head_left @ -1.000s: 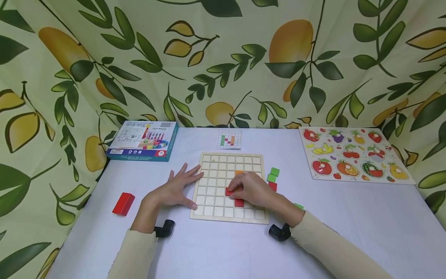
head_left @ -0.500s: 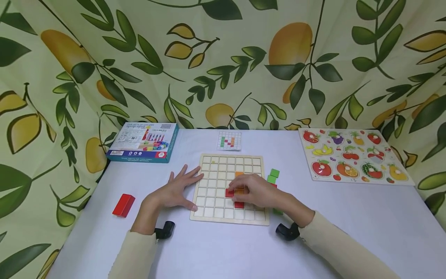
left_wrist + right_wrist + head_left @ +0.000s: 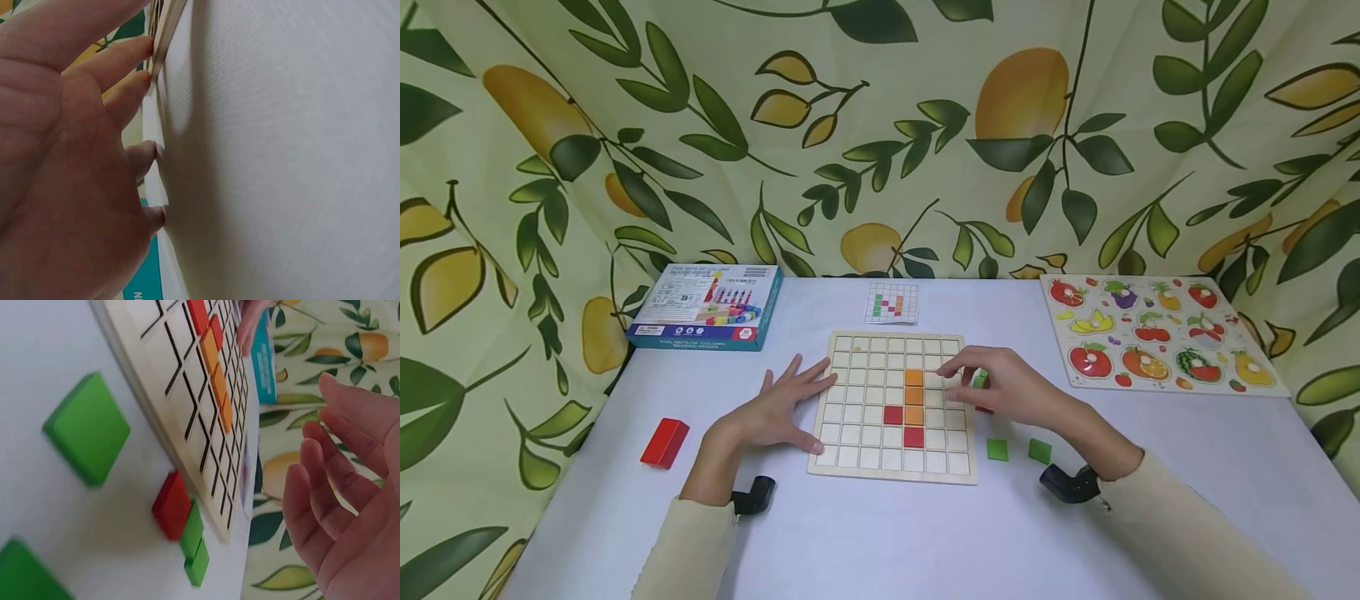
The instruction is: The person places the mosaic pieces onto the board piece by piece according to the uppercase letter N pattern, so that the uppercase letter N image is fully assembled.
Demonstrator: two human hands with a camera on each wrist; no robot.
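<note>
A wooden grid board (image 3: pixel 860 457) lies flat in the middle of the table. Three orange tiles (image 3: pixel 913 396) form a column on it, with one red tile (image 3: pixel 913 437) below and another red tile (image 3: pixel 892 415) to the left. My left hand (image 3: pixel 777 407) spreads its fingers, thumb and fingertips at the board's left edge. Above the board's right side is my right hand (image 3: pixel 1006 383), loosely bent and holding nothing. Beside the board's right edge, partly hidden by this hand in the head view, lie a loose red tile (image 3: pixel 172 506) and two green tiles (image 3: pixel 192 530).
Two more green tiles (image 3: pixel 997 450) lie right of the board. Behind it lies a pattern card (image 3: pixel 891 302). A teal-edged box (image 3: pixel 703 306) is at the back left, a red block (image 3: pixel 665 442) at the left, and a fruit puzzle board (image 3: pixel 1165 333) at the back right.
My right hand has let go of an orange tile, now in the column above the lower red tile, and moved to the right. The left hand has stayed in place.
</note>
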